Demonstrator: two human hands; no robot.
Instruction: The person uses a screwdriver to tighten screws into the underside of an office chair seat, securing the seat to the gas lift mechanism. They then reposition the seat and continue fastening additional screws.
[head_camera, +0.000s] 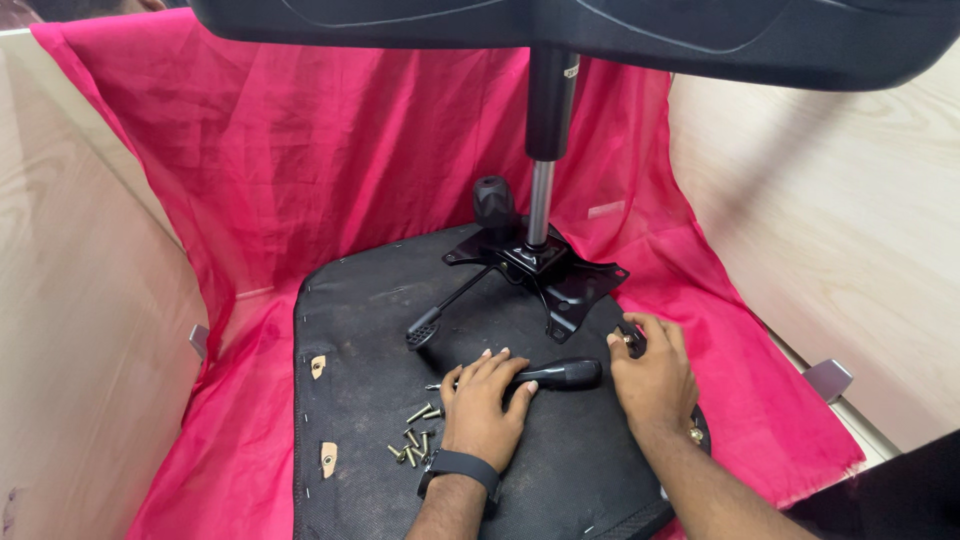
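An upturned black chair seat (370, 440) lies on a pink cloth. A black metal mechanism plate (545, 270) with a lever and a gas cylinder (541, 190) stands bolted near the seat's far edge. My left hand (483, 405) rests palm down on the seat, fingers over the shaft of a black-handled screwdriver (565, 375). My right hand (652, 375) sits at the seat's right edge, fingertips pinching a small dark part just below the plate's corner. Several brass-coloured screws (415, 435) lie loose to the left of my left hand.
The pink cloth (300, 150) covers a light wooden surface (70, 300). The black star base of the chair (600, 30) hangs across the top of the view. A black adjustment knob (493, 200) stands behind the plate. Metal brackets (828, 380) stick out at both sides.
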